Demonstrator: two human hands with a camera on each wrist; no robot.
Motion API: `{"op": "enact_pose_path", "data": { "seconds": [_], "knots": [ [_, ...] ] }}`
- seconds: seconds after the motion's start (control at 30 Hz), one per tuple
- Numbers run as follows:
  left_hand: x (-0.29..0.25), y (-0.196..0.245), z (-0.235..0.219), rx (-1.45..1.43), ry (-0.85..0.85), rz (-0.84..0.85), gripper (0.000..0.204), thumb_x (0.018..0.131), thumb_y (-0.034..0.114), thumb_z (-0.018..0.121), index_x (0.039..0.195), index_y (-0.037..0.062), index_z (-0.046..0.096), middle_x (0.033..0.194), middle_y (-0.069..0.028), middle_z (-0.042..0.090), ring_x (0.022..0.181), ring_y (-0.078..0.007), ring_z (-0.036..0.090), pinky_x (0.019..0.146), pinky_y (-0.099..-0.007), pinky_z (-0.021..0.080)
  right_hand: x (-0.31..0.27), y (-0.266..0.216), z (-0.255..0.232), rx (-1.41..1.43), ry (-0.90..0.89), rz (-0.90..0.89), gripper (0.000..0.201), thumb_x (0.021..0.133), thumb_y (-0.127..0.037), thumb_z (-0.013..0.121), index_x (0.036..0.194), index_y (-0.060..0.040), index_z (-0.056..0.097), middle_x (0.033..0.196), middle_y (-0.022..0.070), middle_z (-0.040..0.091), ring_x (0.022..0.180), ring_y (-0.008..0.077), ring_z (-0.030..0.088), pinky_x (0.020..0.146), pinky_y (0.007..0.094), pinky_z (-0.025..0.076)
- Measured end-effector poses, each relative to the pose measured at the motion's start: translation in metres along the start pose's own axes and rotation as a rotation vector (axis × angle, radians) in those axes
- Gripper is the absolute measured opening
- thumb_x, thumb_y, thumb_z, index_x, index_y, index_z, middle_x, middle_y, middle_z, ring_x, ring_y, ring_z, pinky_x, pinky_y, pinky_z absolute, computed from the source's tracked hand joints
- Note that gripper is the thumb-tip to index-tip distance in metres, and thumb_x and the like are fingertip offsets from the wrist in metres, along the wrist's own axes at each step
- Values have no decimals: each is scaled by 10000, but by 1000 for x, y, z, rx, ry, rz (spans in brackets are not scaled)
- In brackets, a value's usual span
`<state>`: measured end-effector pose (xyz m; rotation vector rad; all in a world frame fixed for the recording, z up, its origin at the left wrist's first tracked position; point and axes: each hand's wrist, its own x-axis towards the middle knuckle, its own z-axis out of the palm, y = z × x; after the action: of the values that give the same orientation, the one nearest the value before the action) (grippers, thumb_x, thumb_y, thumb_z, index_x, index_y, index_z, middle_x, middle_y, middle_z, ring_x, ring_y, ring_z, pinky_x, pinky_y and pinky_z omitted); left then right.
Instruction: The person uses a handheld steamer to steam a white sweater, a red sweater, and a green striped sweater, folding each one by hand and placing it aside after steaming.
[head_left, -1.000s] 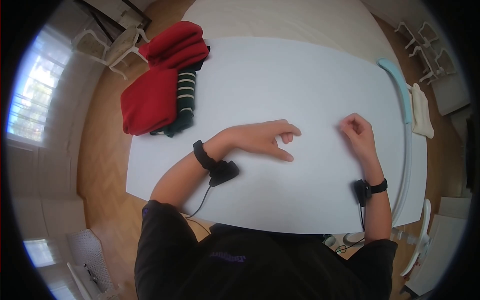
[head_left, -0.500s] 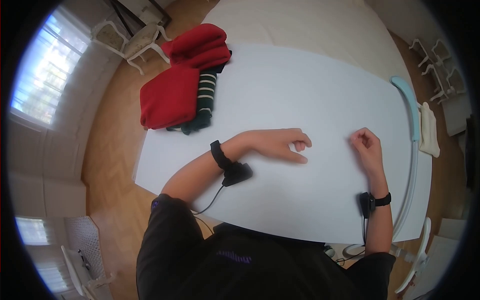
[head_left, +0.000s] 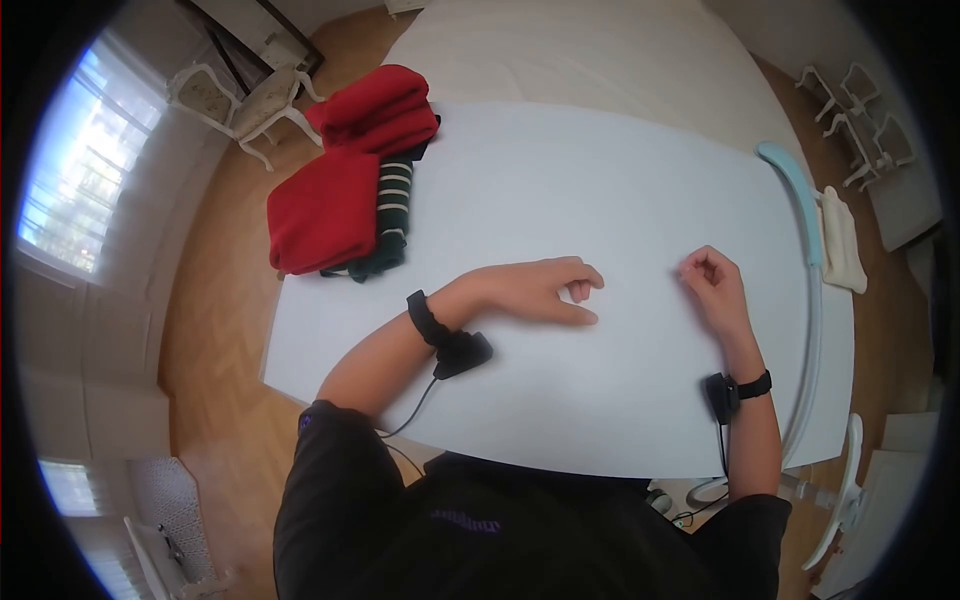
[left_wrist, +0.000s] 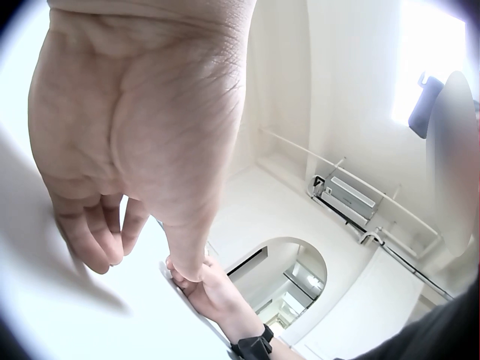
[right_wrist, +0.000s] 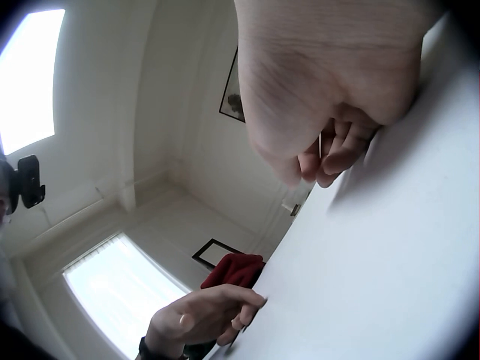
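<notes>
My left hand (head_left: 535, 290) rests low over the white tabletop (head_left: 560, 410), its thumb apart from loosely bent fingers and nothing between them. To its right, my right hand (head_left: 718, 292) lies at the table with fingers loosely curled, also holding nothing. A gap of bare tabletop separates the two hands. In the left wrist view the left palm (left_wrist: 135, 120) faces the camera, fingertips close to the white surface. The right wrist view has the right palm (right_wrist: 330, 75) with its fingers bent inward. Both wrists wear black straps with small cameras.
Folded red cloths (head_left: 322, 212) and a dark green striped cloth (head_left: 394, 200) are piled at the table's left edge. A curved pale blue bar (head_left: 797, 190) runs along the right side, beside a cream cloth (head_left: 842, 240). A white chair (head_left: 250, 110) stands beyond the far left.
The head view has shifted slightly back and forth. Both hands keep nearly the same pose and place on the table, and the cloths have not moved.
</notes>
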<state>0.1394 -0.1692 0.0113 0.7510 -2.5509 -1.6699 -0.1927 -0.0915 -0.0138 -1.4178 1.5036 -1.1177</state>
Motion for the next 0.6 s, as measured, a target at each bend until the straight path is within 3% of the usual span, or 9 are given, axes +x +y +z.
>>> {"op": "enact_pose_path", "data": {
  "seconds": [0.4, 0.47, 0.6],
  "knots": [
    [0, 0, 3, 37, 30, 10, 626, 1012, 411, 740, 1466, 17, 567, 1205, -76, 560, 1099, -174, 569, 924, -297, 531, 2, -1, -5, 128, -27, 37, 126, 1032, -122, 706, 944, -45, 660, 781, -45, 612, 714, 37, 516, 672, 216, 423],
    [-2, 0, 3, -9, 36, 14, 651, 982, 475, 731, 1392, -8, 580, 1167, -97, 549, 1073, -226, 546, 954, -330, 492, 2, -1, -5, 136, -22, 38, 130, 1036, -125, 703, 945, -44, 659, 778, -40, 612, 710, 45, 517, 669, 220, 425],
    [-1, -1, 4, -19, 32, 10, 657, 980, 474, 733, 1393, -12, 576, 1164, -98, 547, 1075, -229, 542, 954, -329, 491, 2, 2, -5, 141, -27, 38, 124, 1036, -117, 698, 940, -49, 658, 775, -34, 612, 702, 56, 521, 663, 226, 427]
  ]
}}
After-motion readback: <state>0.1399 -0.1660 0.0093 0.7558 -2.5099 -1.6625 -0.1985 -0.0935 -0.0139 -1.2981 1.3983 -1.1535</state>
